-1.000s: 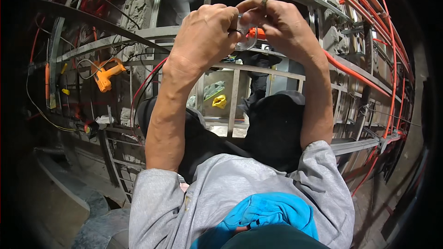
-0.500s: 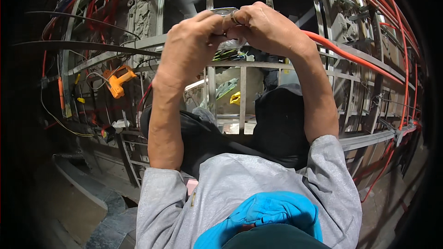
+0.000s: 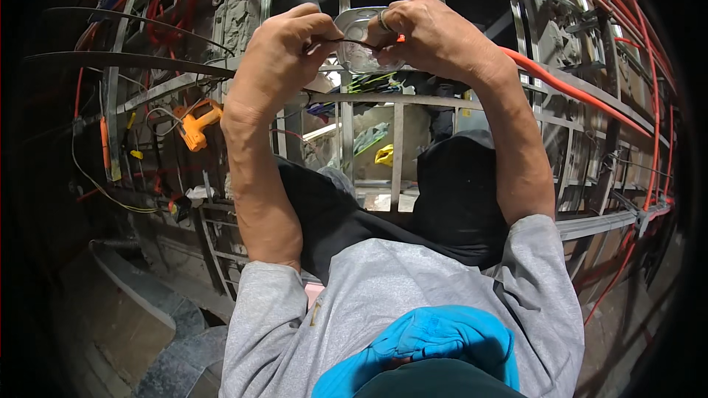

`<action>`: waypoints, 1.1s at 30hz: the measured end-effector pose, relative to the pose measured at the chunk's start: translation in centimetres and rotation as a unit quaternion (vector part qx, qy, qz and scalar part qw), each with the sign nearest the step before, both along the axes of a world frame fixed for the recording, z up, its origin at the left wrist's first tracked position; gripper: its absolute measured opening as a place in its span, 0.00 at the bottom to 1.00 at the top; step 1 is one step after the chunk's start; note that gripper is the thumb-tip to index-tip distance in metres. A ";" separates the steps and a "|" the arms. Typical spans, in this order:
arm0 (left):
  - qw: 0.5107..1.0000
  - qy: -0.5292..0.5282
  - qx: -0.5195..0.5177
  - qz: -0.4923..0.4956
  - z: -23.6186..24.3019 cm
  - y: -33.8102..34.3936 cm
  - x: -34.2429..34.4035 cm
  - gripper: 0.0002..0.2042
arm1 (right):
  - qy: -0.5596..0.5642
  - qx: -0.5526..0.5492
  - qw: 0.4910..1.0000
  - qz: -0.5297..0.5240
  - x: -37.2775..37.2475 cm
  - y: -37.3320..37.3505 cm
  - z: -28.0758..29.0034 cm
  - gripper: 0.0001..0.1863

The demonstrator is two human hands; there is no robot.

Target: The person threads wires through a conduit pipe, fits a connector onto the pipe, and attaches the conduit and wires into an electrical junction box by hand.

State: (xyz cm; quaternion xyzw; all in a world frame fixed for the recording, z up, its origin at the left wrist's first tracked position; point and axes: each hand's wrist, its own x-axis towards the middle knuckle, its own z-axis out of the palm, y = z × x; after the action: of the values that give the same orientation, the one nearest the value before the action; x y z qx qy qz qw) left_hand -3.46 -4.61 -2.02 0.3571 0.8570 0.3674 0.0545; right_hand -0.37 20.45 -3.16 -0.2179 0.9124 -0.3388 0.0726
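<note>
A thin dark wire or strip [image 3: 359, 43] is stretched between my two hands in front of a metal box. My left hand [image 3: 276, 59] is closed in a pinch on its left end. On the other end, the thumb and fingers of my right hand [image 3: 442, 40] are pressed together. The rounded, silvery metal electrical box [image 3: 359, 18] shows in the gap behind the fingers. A bit of orange shows at my right fingertips. Thick orange conduit [image 3: 571, 96] runs out rightward from behind my right wrist. Two long dark strips [image 3: 133, 61] extend leftward from beside my left wrist.
An orange power drill [image 3: 195, 133] hangs among wires at left. Below the hands, a grey metal frame [image 3: 397, 155] crosses between my knees, with a yellow item [image 3: 384, 155] beyond it. Red coiled cable [image 3: 171, 11] hangs at the far left. Sheet-metal ducting [image 3: 173, 354] lies lower left.
My hands have moved apart, the left one shifting left and slightly down. The dark wire or strip now shows between them, and more of the metal box is uncovered.
</note>
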 end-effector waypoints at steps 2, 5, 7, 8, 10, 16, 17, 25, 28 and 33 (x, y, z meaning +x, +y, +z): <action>0.996 0.085 -0.007 -0.008 0.2 0.6 0.2 0.06 | 0.075 0.008 0.997 0.015 0.3 0.1 -0.2 0.17; 0.976 0.210 -0.051 -0.006 0.9 1.2 1.2 0.06 | 0.005 0.053 0.999 0.005 -0.1 -0.3 0.4 0.14; 0.985 0.166 -0.037 0.019 1.2 0.8 1.8 0.08 | 0.019 0.001 1.000 0.009 0.4 -0.3 -0.3 0.12; 0.990 0.143 -0.006 0.007 0.6 0.2 1.3 0.09 | 0.033 -0.053 0.998 0.011 0.6 -0.3 -0.7 0.10; 0.998 0.052 0.020 0.021 0.5 -0.3 1.5 0.08 | 0.070 -0.039 0.997 0.007 0.8 -0.2 -1.1 0.10; 0.957 -0.255 0.027 0.135 2.6 -3.7 3.0 0.07 | 0.068 -0.097 0.992 -0.053 0.8 -0.1 -1.2 0.09; 0.946 -0.282 0.056 0.148 2.4 -4.5 3.8 0.05 | 0.069 -0.103 0.991 -0.047 0.7 -0.1 -1.1 0.09; 0.871 -0.357 0.096 0.324 -4.1 -18.3 11.9 0.11 | 0.053 -0.104 0.993 -0.035 0.1 0.0 -1.7 0.11; 0.864 -0.323 0.165 0.348 -5.7 -20.1 13.8 0.08 | 0.042 -0.098 0.994 -0.025 0.2 -0.1 -1.6 0.10; 0.895 -0.071 0.174 0.404 1.4 -18.4 13.5 0.04 | 0.001 -0.147 0.989 -0.020 0.0 0.6 -1.6 0.10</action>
State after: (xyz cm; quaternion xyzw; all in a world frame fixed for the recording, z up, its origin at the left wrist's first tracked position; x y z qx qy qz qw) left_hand 10.02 -22.99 -0.64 -0.0426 0.8439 0.5252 -0.1010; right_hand -0.32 21.06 -4.79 -0.2082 0.8572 -0.4701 0.0316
